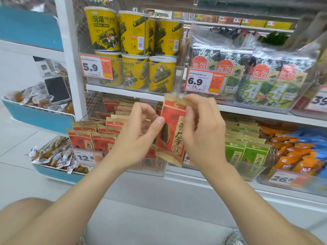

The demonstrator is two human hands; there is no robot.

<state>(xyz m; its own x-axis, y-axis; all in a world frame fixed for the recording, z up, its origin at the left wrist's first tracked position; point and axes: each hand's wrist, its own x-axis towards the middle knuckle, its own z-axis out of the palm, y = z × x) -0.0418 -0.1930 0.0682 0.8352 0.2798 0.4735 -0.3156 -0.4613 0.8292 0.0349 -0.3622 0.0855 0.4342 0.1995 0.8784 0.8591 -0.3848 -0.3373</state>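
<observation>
White metal shelving (pixel 70 68) fills our view. Its upper tier carries clear-wrapped seaweed packs (pixel 265 82) on the right and yellow canisters (pixel 134 32) stacked two high on the left. On the lower tier, rows of red packets (pixel 99 138) stand upright in a clear bin, with green packets (pixel 246 151) just beside them to the right and orange and blue snack bags (pixel 297 151) further right. Blue trays (pixel 40 119) of small wrapped snacks sit well apart at the far left.

Our two hands meet in front of the lower tier, above the red rows. Our right hand (pixel 203 131) pinches the top of a single red-and-brown packet (pixel 172 131), thumb in front and fingers curled over the crimped edge. Our left hand (pixel 139 135) grips the same packet at its left side, thumb pressed on the face and the other fingers curled. The packet hangs upright between both hands, clear of the bin, its top level with the edge of the upper tier.

Orange price tags (pixel 95 67) reading 5.9 and 6.9 hang on that upper tier.
</observation>
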